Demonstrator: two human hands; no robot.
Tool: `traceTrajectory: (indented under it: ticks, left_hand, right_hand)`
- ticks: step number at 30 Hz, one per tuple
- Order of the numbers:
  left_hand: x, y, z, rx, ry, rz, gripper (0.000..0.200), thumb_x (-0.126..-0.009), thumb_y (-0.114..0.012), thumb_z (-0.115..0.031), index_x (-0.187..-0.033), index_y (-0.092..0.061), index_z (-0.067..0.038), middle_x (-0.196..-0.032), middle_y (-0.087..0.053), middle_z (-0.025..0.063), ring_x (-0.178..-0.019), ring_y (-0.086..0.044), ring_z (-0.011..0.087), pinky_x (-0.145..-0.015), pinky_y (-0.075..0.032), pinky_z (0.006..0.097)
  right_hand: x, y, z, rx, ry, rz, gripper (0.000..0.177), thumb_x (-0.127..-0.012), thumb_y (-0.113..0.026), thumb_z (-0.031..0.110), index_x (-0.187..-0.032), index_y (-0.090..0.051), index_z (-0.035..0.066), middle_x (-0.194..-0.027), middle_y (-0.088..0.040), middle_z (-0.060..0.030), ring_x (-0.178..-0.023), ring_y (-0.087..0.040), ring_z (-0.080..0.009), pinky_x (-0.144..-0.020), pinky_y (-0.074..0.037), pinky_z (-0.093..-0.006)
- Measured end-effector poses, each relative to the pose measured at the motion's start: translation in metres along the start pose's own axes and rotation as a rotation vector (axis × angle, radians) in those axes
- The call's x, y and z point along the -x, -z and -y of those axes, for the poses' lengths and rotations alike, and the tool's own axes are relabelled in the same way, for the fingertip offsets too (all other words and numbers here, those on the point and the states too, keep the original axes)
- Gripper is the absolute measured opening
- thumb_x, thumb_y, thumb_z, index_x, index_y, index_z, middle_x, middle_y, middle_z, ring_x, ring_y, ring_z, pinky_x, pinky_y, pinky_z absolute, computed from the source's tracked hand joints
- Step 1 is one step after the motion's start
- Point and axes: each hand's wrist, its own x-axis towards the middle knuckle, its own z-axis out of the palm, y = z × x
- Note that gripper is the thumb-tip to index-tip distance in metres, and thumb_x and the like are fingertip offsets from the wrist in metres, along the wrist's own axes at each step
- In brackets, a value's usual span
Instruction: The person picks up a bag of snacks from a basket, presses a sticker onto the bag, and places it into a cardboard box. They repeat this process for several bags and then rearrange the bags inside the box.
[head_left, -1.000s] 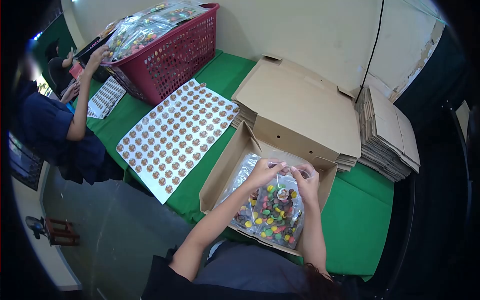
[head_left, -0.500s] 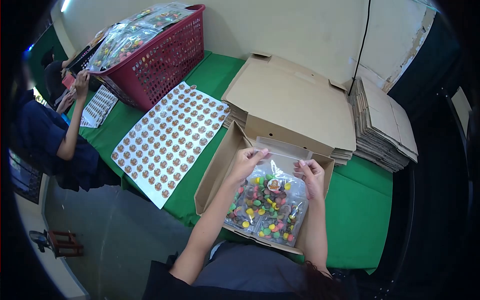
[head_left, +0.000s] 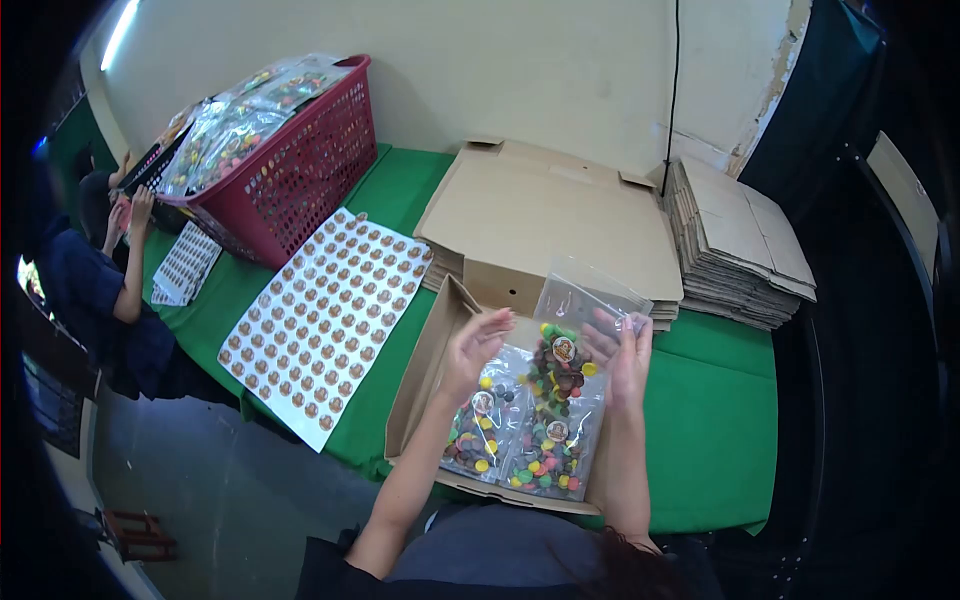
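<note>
Over the open cardboard box (head_left: 415,400) on the green tablecloth (head_left: 710,430), holding up a clear pouch of coloured button sweets (head_left: 565,376), tilted, in the right hand (head_left: 630,352), with thumb and fingers clamped on its upper right side. Marked on the front with a round label (head_left: 564,349). To the left of that pouch, holding the left hand (head_left: 477,350) above the box, fingers loosely bent and unclamped, apart from the plastic. Below, in the box, can see two labelled pouches (head_left: 480,425) side by side; cannot tell whether touching the right one with the raised pouch's lower end. Behind the box, can see stacked flat cartons (head_left: 550,205), with folded cardboard (head_left: 740,235) piled to their right. To the left, can see a sheet of round stickers (head_left: 330,325) before a maroon perforated basket (head_left: 300,180) heaped with filled pouches (head_left: 235,145). Farther left, can see a co-worker (head_left: 85,290) with one hand near the basket.
</note>
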Motion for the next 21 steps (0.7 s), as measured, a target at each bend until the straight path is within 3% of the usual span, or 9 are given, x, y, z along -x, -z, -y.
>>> traceTrajectory:
  ticks: [3, 5, 8, 10, 13, 15, 17, 19, 21]
  left_hand:
    - [0.005, -0.019, -0.007, 0.130, -0.033, 0.264, 0.090, -0.060, -0.069, -0.039, -0.128, -0.021, -0.004, -0.130, -0.026, 0.0114, -0.121, -0.026, 0.0222, -0.099, -0.021, 0.0336]
    - [0.009, -0.025, 0.000, 0.145, -0.139, 0.302, 0.105, -0.052, -0.071, -0.049, -0.129, -0.016, -0.005, -0.133, -0.021, 0.0104, -0.122, -0.023, 0.0225, -0.099, -0.020, 0.0340]
    - [0.009, -0.018, 0.001, 0.166, 0.034, 0.153, 0.075, -0.073, -0.047, -0.053, -0.127, -0.023, -0.005, -0.127, -0.032, 0.0111, -0.119, -0.029, 0.0233, -0.098, -0.024, 0.0353]
    - [0.007, -0.011, -0.001, 0.268, 0.262, 0.078, 0.053, -0.088, -0.019, -0.043, -0.124, -0.031, -0.007, -0.119, -0.042, 0.0136, -0.113, -0.038, 0.0264, -0.093, -0.031, 0.0364]
    - [0.012, -0.001, -0.014, 0.484, 0.478, 0.186, 0.055, -0.086, -0.023, -0.047, -0.125, -0.030, -0.009, -0.117, -0.043, 0.0156, -0.107, -0.043, 0.0301, -0.088, -0.036, 0.0415]
    - [0.013, 0.000, -0.012, 0.629, 0.533, 0.236, 0.052, -0.086, -0.025, -0.045, -0.123, -0.032, -0.008, -0.111, -0.048, 0.0155, -0.103, -0.047, 0.0319, -0.084, -0.039, 0.0436]
    - [0.013, -0.002, -0.007, 0.532, 0.617, 0.283, 0.051, -0.086, -0.028, -0.043, -0.123, -0.032, -0.008, -0.107, -0.050, 0.0154, -0.103, -0.047, 0.0323, -0.082, -0.041, 0.0447]
    - [0.011, -0.005, -0.003, 0.518, 0.688, 0.289, 0.048, -0.086, -0.033, -0.039, -0.121, -0.034, -0.006, -0.107, -0.050, 0.0154, -0.097, -0.051, 0.0318, -0.076, -0.046, 0.0422]
    - [0.011, -0.008, -0.003, 0.431, 0.750, 0.185, 0.044, -0.084, -0.043, -0.033, -0.117, -0.038, -0.004, -0.104, -0.052, 0.0137, -0.090, -0.055, 0.0284, -0.068, -0.048, 0.0375]
  right_hand:
    - [0.024, -0.015, -0.008, 0.231, 0.219, 0.191, 0.026, -0.088, -0.034, 0.028, -0.097, -0.040, 0.005, -0.113, -0.045, -0.0149, -0.107, -0.042, -0.0235, -0.087, -0.035, -0.0336]
    - [0.035, -0.030, -0.014, 0.365, 0.405, 0.611, 0.030, -0.087, -0.035, 0.029, -0.101, -0.045, 0.004, -0.113, -0.044, -0.0163, -0.110, -0.039, -0.0251, -0.090, -0.030, -0.0364]
    - [0.040, -0.037, -0.021, 0.509, 0.373, 0.642, 0.027, -0.083, -0.043, 0.023, -0.101, -0.048, 0.004, -0.113, -0.043, -0.0172, -0.109, -0.038, -0.0278, -0.092, -0.026, -0.0383]
    - [0.032, -0.030, -0.024, 0.554, 0.459, 0.476, 0.026, -0.080, -0.048, 0.021, -0.100, -0.048, 0.004, -0.112, -0.043, -0.0171, -0.107, -0.039, -0.0276, -0.090, -0.029, -0.0375]
    - [0.023, -0.023, -0.015, 0.611, 0.561, 0.097, 0.031, -0.072, -0.058, 0.015, -0.099, -0.048, 0.004, -0.108, -0.045, -0.0143, -0.099, -0.044, -0.0247, -0.082, -0.037, -0.0346]
    - [0.013, -0.006, -0.018, 0.398, 0.238, 0.031, 0.033, -0.071, -0.060, 0.018, -0.099, -0.048, 0.004, -0.105, -0.046, -0.0117, -0.092, -0.046, -0.0203, -0.076, -0.040, -0.0317]
    - [0.009, 0.005, -0.004, 0.261, 0.129, 0.227, 0.037, -0.072, -0.061, 0.019, -0.102, -0.047, 0.003, -0.102, -0.049, -0.0104, -0.089, -0.050, -0.0196, -0.075, -0.042, -0.0315]
    - [0.002, 0.016, -0.005, -0.146, -0.358, 0.687, 0.039, -0.074, -0.061, 0.020, -0.105, -0.046, 0.002, -0.097, -0.053, -0.0106, -0.084, -0.054, -0.0206, -0.073, -0.044, -0.0315]
    - [0.003, 0.014, -0.010, -0.174, -0.427, 0.724, 0.037, -0.077, -0.058, 0.023, -0.106, -0.047, 0.003, -0.094, -0.055, -0.0108, -0.083, -0.056, -0.0211, -0.071, -0.045, -0.0323]
